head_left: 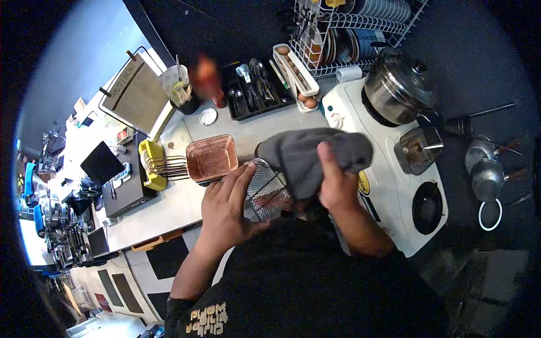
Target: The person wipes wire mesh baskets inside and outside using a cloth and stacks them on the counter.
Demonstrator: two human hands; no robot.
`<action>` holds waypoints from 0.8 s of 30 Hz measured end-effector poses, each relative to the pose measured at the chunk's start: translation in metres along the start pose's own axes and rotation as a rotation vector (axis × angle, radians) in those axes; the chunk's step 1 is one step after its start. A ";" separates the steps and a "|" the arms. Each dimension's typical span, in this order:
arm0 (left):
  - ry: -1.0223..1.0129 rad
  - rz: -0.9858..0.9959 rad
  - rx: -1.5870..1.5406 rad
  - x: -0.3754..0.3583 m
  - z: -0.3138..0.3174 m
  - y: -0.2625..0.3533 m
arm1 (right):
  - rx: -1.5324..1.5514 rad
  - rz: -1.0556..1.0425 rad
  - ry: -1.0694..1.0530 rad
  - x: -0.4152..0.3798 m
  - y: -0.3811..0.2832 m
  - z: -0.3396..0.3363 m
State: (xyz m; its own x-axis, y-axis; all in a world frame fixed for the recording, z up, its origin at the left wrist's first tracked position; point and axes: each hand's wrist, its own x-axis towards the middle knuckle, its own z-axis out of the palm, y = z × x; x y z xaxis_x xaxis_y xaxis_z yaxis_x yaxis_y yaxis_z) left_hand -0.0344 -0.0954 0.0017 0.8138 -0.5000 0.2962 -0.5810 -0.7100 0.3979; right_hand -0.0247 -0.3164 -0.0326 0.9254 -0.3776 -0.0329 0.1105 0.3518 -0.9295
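Note:
My left hand (225, 205) grips a silver wire mesh basket (266, 188) by its side, its fingers along the rim. A dark grey cloth (307, 160) hangs from my right hand (339, 188), whose thumb lies on top of it. The cloth overlaps the far right side of the mesh basket, and its folds hide the fingers under it. Just beyond my left hand, a copper-coloured mesh basket (211, 158) sits on the counter with its mouth upward. Several dark wire handles (169, 167) stick out to its left.
On the right is a white gas stove (389, 186) with a lidded steel pot (400, 87) and a square metal container (418, 149). Behind stand a black cutlery tray (256, 90), an egg holder (296, 70) and a dish rack (349, 34). A yellow holder (152, 163) is at left.

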 end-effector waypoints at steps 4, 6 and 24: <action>0.078 0.032 -0.104 -0.021 -0.009 -0.011 | -0.227 -0.355 -0.149 -0.023 -0.015 0.015; 0.051 0.052 -0.259 -0.034 -0.021 -0.025 | -0.342 -0.353 -0.304 -0.055 -0.010 0.033; -0.588 -0.213 -1.911 -0.169 -0.055 -0.127 | 0.279 0.009 -0.214 -0.138 -0.012 0.145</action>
State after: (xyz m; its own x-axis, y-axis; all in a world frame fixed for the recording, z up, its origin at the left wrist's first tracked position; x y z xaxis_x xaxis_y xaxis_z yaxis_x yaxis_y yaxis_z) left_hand -0.0988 0.1066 -0.0510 0.5318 -0.8466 0.0207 0.5679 0.3747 0.7329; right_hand -0.1009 -0.1443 0.0366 0.9785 -0.1957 0.0645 0.1695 0.5864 -0.7921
